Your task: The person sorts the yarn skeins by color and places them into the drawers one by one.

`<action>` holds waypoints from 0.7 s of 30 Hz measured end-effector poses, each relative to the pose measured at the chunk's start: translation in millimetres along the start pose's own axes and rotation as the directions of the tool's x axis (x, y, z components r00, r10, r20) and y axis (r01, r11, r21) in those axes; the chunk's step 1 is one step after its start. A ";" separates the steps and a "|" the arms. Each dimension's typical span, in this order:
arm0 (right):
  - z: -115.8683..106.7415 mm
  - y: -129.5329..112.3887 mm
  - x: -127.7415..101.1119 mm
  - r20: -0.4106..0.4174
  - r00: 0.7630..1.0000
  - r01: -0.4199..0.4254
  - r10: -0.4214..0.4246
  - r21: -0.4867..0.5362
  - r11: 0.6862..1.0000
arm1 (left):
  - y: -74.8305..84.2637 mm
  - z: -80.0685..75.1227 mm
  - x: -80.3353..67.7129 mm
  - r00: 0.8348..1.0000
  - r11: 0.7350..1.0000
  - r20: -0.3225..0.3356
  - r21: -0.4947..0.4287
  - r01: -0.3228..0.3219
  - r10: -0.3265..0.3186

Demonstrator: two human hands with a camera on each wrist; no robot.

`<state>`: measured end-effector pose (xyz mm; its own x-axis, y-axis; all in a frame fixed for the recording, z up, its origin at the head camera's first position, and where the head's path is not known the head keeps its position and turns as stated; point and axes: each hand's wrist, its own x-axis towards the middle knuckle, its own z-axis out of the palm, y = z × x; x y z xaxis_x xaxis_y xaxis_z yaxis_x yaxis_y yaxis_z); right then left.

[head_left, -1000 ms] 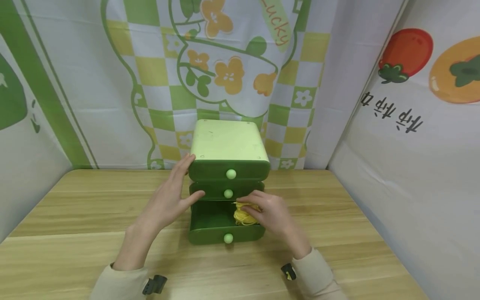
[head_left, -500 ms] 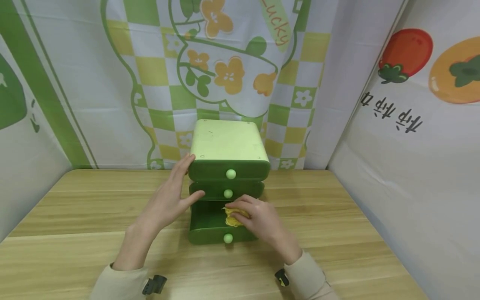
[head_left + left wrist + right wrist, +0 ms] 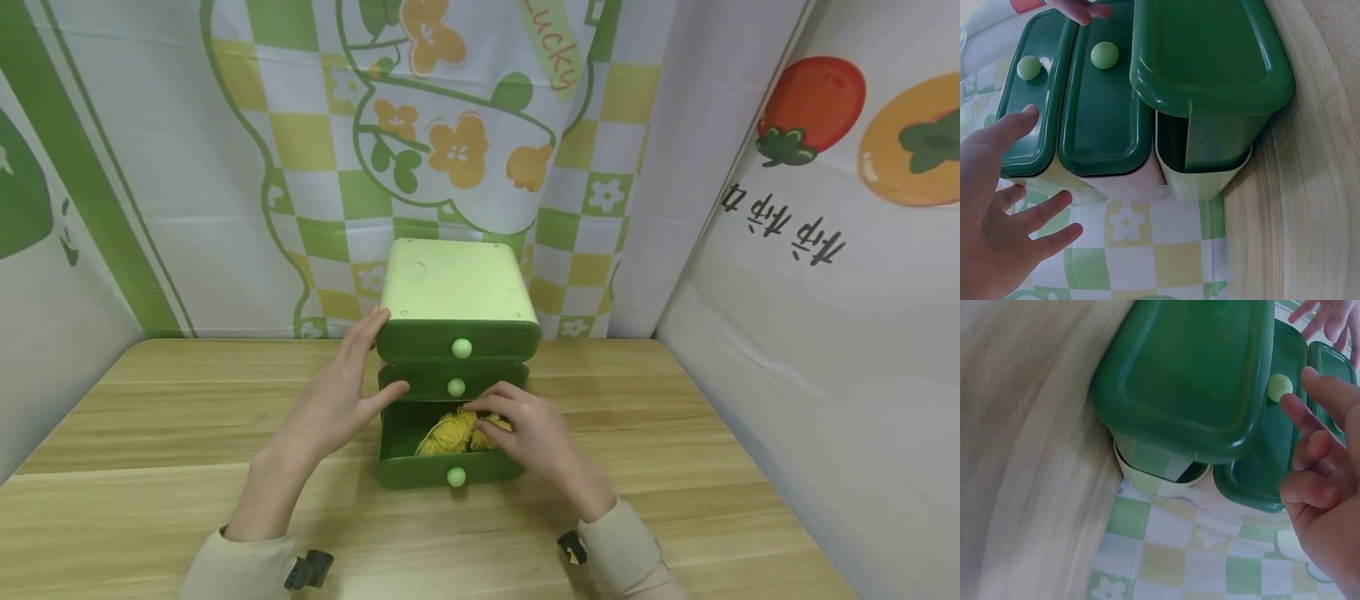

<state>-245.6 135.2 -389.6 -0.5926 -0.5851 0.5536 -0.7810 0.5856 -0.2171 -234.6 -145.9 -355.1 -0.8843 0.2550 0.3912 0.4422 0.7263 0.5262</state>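
In the head view, a small green drawer cabinet (image 3: pixel 457 279) stands on the table with its bottom drawer (image 3: pixel 408 472) pulled out. Yellow yarn (image 3: pixel 448 434) lies in that drawer as a loose bundle, with more yellow strands to its right, partly behind my right fingers. My right hand (image 3: pixel 536 429) hovers over the drawer's right side, fingers loosely bent; the right wrist view shows nothing between thumb and fingertips. My left hand (image 3: pixel 333 400) has its fingers spread along the cabinet's left side, the thumb in front of the middle drawer (image 3: pixel 416 382).
The top drawer (image 3: pixel 420 342) and middle drawer are closed, each with a round light-green knob. A wooden table (image 3: pixel 187 433) carries the cabinet. Behind it hangs a checked, flowered cloth (image 3: pixel 307 142), and a printed white cloth (image 3: pixel 750 333) runs along the right side.
My right hand has carried the yellow yarn leftward inside the drawer, let go of it and drawn back a little to the right. The left hand has stayed in place.
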 end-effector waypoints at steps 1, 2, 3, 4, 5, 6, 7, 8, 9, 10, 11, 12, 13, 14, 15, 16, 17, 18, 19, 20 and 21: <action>-1.0 1.0 -0.2 0.004 1.000 -0.006 0.006 -0.001 1.000 | 0.1 0.0 0.0 1.000 1.000 -0.001 0.000 0.000 0.000; -1.8 1.8 -0.2 0.008 1.000 -0.012 0.012 -0.003 1.000 | 0.4 -0.1 0.0 1.000 1.000 -0.001 0.000 0.002 -0.002; -2.7 2.7 -0.3 0.011 1.000 -0.017 0.017 -0.005 1.000 | 0.4 0.0 0.0 1.000 1.000 -0.002 0.000 0.002 -0.002; -3.5 3.4 -0.4 0.013 1.000 -0.021 0.021 -0.003 1.000 | 0.4 0.0 0.2 1.000 1.000 -0.002 0.000 0.002 -0.002; -4.2 3.9 -0.6 0.015 1.000 -0.025 0.025 0.001 1.000 | 0.3 0.2 0.3 1.000 1.000 -0.003 -0.001 0.000 0.000; -4.8 4.2 -0.6 0.016 1.000 -0.027 0.027 0.006 1.000 | 0.4 0.1 0.2 1.000 1.000 -0.004 -0.002 0.001 -0.001; -5.2 4.3 -0.7 0.018 0.999 -0.028 0.028 0.008 1.000 | 0.4 0.1 0.2 1.000 1.000 -0.005 -0.003 0.001 -0.001; -5.6 4.1 -0.7 0.019 0.999 -0.028 0.027 0.012 1.000 | 0.4 0.1 0.1 1.000 1.000 -0.005 -0.004 0.001 -0.001; -6.0 3.8 -0.9 0.022 0.999 -0.024 0.023 0.020 1.000 | 0.0 0.2 0.1 1.000 1.000 -0.006 -0.004 0.000 0.000; -6.4 3.2 -0.8 0.027 0.999 -0.019 0.019 0.025 0.999 | -0.1 0.3 0.1 1.000 1.000 -0.006 -0.005 -0.002 0.002; -6.7 2.6 -0.7 0.036 0.999 -0.016 0.015 0.029 0.999 | -0.2 0.3 0.1 1.000 1.000 -0.006 -0.006 -0.002 0.002; -7.0 1.7 -0.6 0.050 0.999 -0.017 0.015 0.034 0.999 | -0.2 0.3 0.0 1.000 1.000 -0.007 -0.007 -0.003 0.003; -7.3 0.6 -0.5 0.070 0.997 -0.022 0.019 0.040 0.999 | -0.5 0.4 0.0 1.000 1.000 -0.008 -0.007 -0.004 0.004; -7.7 -0.6 -0.5 0.094 0.995 -0.032 0.028 0.048 0.998 | -0.7 0.5 0.0 1.000 1.000 -0.009 -0.006 -0.007 0.007; -8.0 -1.5 -0.2 0.118 0.993 -0.039 0.033 0.052 0.998 | -1.0 0.6 0.0 1.000 1.000 -0.011 -0.005 -0.009 0.009; -8.2 -2.3 0.0 0.144 0.989 -0.048 0.039 0.057 0.997 | -1.1 0.7 0.0 1.000 1.000 -0.012 -0.004 -0.011 0.011; -8.4 -3.0 0.2 0.169 0.985 -0.055 0.044 0.064 0.996 | -1.4 0.7 0.0 1.000 1.000 -0.013 -0.004 -0.011 0.011; -8.8 -3.6 0.4 0.195 0.980 -0.062 0.046 0.078 0.995 | -1.6 0.8 0.0 1.000 1.000 -0.014 -0.004 -0.013 0.013; -9.2 -3.9 0.6 0.220 0.974 -0.066 0.044 0.092 0.994 | -1.7 0.8 0.0 1.000 1.000 -0.014 -0.004 -0.014 0.014; -9.7 -3.8 0.6 0.245 0.969 -0.067 0.038 0.112 0.991 | -1.7 0.8 0.1 1.000 1.000 -0.014 -0.004 -0.015 0.014; -10.2 -3.6 0.6 0.272 0.962 -0.067 0.026 0.141 0.988 | -1.9 0.8 0.2 1.000 1.000 -0.013 -0.005 -0.014 0.014</action>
<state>-241.2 138.4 -380.3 -0.6443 -0.6997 0.3086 -0.7596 0.5387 -0.3644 -235.7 -146.6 -356.7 -0.8759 0.2566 0.4086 0.4553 0.7197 0.5241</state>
